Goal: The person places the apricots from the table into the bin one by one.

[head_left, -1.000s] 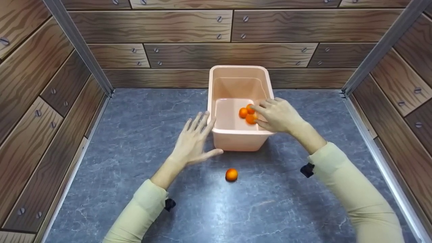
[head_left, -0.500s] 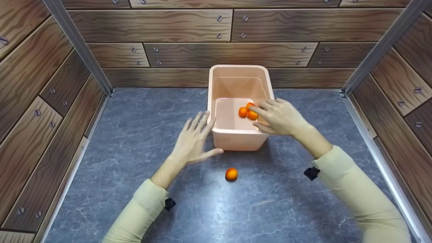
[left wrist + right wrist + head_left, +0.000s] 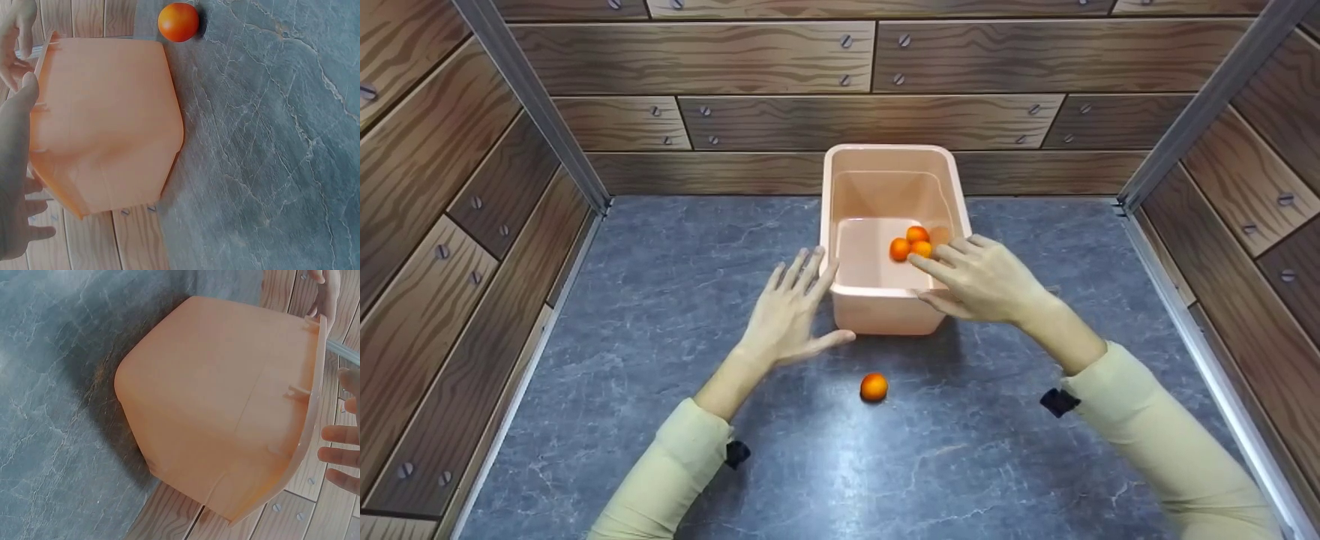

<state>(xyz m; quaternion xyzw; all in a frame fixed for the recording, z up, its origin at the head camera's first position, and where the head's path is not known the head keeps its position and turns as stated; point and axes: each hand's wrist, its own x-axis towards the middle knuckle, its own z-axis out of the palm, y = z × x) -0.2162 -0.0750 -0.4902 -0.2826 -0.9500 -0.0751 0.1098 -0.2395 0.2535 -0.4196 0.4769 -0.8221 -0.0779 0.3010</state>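
Observation:
A pale pink plastic bin stands on the dark floor, with three small orange tangerines grouped inside toward its right. Over the bin's near right corner, my right hand has loosely bent fingers and nothing in them. Its index fingertip overlaps the nearest tangerine in the head view. My left hand is spread beside the left rim, fingers straight, thumb in front of the near wall. A single tangerine lies on the floor in front of the bin; the left wrist view shows the same loose tangerine up close.
Wood-patterned panels rise behind the bin and along both sides. Grey metal posts mark the corners. The floor is marbled grey-blue, and the bin stands close to the back panel.
My right hand has drawn back toward the near right, away from the tangerines. The nearest tangerine in the bin has shifted back against the other two. My left hand stays in place.

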